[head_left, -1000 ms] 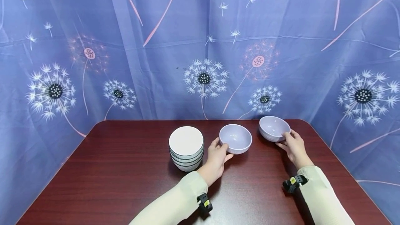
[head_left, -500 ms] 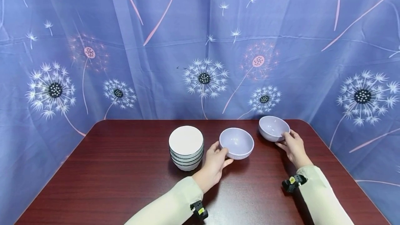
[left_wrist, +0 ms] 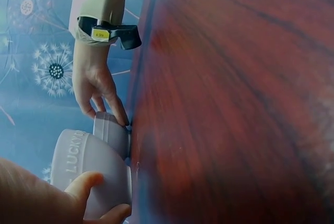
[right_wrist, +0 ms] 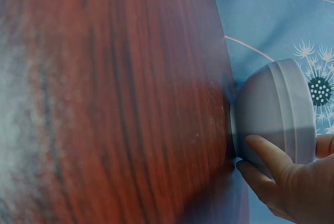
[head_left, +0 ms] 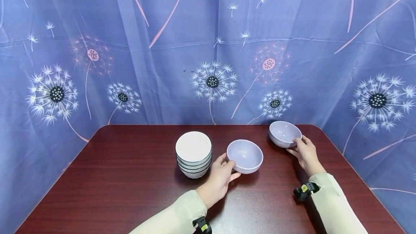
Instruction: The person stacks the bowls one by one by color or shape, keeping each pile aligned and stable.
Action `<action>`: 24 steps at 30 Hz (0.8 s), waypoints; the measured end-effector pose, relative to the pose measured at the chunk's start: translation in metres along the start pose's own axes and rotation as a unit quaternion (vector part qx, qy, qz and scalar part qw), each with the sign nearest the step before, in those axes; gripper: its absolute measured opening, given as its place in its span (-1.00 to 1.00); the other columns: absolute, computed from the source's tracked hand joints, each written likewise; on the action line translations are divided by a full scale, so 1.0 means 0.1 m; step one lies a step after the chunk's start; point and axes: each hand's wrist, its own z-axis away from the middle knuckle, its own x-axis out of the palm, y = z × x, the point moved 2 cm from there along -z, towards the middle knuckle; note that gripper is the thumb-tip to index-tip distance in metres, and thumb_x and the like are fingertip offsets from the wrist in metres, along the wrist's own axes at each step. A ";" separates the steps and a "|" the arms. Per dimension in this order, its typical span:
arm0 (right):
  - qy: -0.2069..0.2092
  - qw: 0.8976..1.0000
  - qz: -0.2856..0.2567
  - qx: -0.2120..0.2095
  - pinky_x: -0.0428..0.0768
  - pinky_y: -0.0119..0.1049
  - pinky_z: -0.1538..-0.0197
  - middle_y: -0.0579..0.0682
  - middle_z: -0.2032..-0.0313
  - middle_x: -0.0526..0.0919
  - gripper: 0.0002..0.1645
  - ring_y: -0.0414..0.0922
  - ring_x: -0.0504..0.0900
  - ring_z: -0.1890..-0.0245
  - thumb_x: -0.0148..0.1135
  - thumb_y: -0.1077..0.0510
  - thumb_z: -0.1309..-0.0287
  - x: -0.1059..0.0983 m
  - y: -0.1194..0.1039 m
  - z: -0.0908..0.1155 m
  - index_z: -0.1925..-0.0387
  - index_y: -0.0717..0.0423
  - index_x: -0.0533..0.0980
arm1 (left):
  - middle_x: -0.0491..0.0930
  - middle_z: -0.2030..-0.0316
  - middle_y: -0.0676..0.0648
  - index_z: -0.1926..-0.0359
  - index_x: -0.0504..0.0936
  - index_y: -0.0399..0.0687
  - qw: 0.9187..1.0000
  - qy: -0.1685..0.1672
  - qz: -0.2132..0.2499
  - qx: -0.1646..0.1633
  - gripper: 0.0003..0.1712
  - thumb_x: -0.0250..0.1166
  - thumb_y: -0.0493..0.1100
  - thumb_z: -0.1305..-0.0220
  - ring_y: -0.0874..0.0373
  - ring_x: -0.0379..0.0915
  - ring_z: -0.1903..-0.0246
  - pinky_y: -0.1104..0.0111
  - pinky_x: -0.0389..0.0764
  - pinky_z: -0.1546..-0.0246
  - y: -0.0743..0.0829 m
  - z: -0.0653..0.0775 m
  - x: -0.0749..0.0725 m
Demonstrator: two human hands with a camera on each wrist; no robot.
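A lavender bowl [head_left: 245, 154] is held by my left hand [head_left: 218, 180], which grips its near left side with the thumb by the rim and fingers beneath. In the left wrist view raised lettering shows on the outside of this bowl [left_wrist: 99, 156]. Farther back on the right, a second lavender bowl [head_left: 284, 134] is gripped at its right side by my right hand [head_left: 306, 153]. The right wrist view shows fingers under the ridged wall of that bowl [right_wrist: 276, 109]. Left of my left hand stands a stack of white bowls [head_left: 193, 154] with dark rims.
The dark red wooden table [head_left: 113, 176] carries everything. Its back edge meets a blue curtain [head_left: 162, 64] printed with dandelions, which also runs along both sides. The right-hand bowl sits close to the back right corner.
My left hand has drawn its lavender bowl toward me, opening a wider gap from the right-hand bowl. The right hand, its bowl and the white stack have stayed put.
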 end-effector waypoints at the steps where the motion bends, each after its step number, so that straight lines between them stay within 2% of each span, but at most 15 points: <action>1: -0.001 1.000 -0.001 0.000 0.62 -0.34 0.04 0.36 -0.39 -0.09 -0.16 -0.36 0.54 0.35 -0.24 0.27 -0.29 0.00 0.00 0.00 -0.48 0.27 -0.34 | -0.06 -0.33 -0.61 -0.42 -0.04 -0.45 1.000 -0.001 -0.001 -0.001 -0.22 0.01 -0.46 -0.18 -0.31 0.16 -0.28 0.07 0.59 0.03 -0.01 0.00 -0.01; 6: -0.008 1.000 -0.002 0.005 0.60 -0.33 0.00 0.35 -0.42 -0.17 -0.15 -0.36 0.53 0.32 -0.23 0.25 -0.31 -0.02 -0.01 0.00 -0.48 0.24 -0.37 | -0.11 -0.34 -0.61 -0.42 -0.05 -0.45 1.000 -0.002 -0.002 -0.002 -0.21 0.01 -0.47 -0.16 -0.31 0.11 -0.30 0.05 0.59 0.02 -0.03 0.01 -0.02; 14: -0.008 1.000 0.002 0.008 0.57 -0.30 -0.04 0.33 -0.43 -0.18 -0.15 -0.34 0.53 0.28 -0.23 0.24 -0.33 -0.02 -0.02 0.00 -0.48 0.22 -0.38 | -0.06 -0.33 -0.61 -0.41 -0.03 -0.47 1.000 0.001 -0.005 0.000 -0.20 0.00 -0.48 -0.13 -0.33 0.12 -0.29 0.02 0.57 0.01 -0.03 0.02 -0.05; 24: -0.007 1.000 -0.001 0.008 0.58 -0.31 -0.03 0.34 -0.42 -0.16 -0.16 -0.37 0.53 0.33 -0.25 0.25 -0.31 -0.02 0.00 -0.01 -0.48 0.23 -0.38 | -0.01 -0.33 -0.60 -0.40 -0.01 -0.49 1.000 0.002 -0.007 0.000 -0.22 0.00 -0.48 -0.12 -0.31 0.17 -0.27 0.00 0.57 0.02 -0.05 0.00 -0.08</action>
